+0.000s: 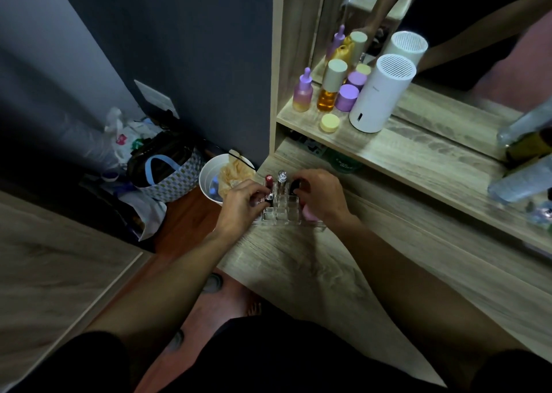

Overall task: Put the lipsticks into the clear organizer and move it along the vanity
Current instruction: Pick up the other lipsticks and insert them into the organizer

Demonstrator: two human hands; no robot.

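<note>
The clear organizer point(283, 213) stands near the left end of the wooden vanity top point(298, 261). A red lipstick point(269, 180) and a silver-capped lipstick point(281, 177) stand upright in its back row. My left hand point(242, 203) pinches a dark lipstick with a silver top point(269, 197) over a cell on the left side. My right hand point(321, 194) grips a black lipstick point(294, 187) at the organizer's right side. A pink object point(309, 212) lies partly hidden under my right palm.
On the shelf above stand purple and amber bottles point(328, 94), a yellow jar point(329, 123) and a white cylinder point(378, 94) before a mirror. Clear bottles point(519, 180) lie at the right. On the floor to the left are a white bin point(213, 180) and bags point(167, 174).
</note>
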